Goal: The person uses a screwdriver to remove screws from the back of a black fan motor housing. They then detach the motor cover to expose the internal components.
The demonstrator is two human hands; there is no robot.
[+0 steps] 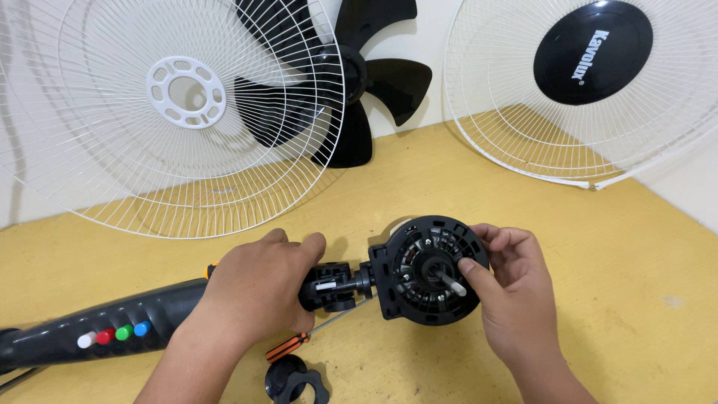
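Note:
A black fan motor housing (419, 254) with a white shaft lies on the yellow table (613, 299), joined to a black stand neck (333, 284). My right hand (508, 299) grips the housing's right side, with the thumb on the motor's front face by the shaft. My left hand (254, 288) wraps around the neck joint and the black control body (97, 333), which carries white, red, green and blue buttons. A screwdriver (299, 340) with an orange and black handle lies under the neck.
A white rear fan grille (97, 179) leans against the wall at the back left, with black fan blades (374, 75) behind it. A white front grille (523, 161) with a black centre cap leans at the back right. A black plastic nut (292, 381) lies near the front edge.

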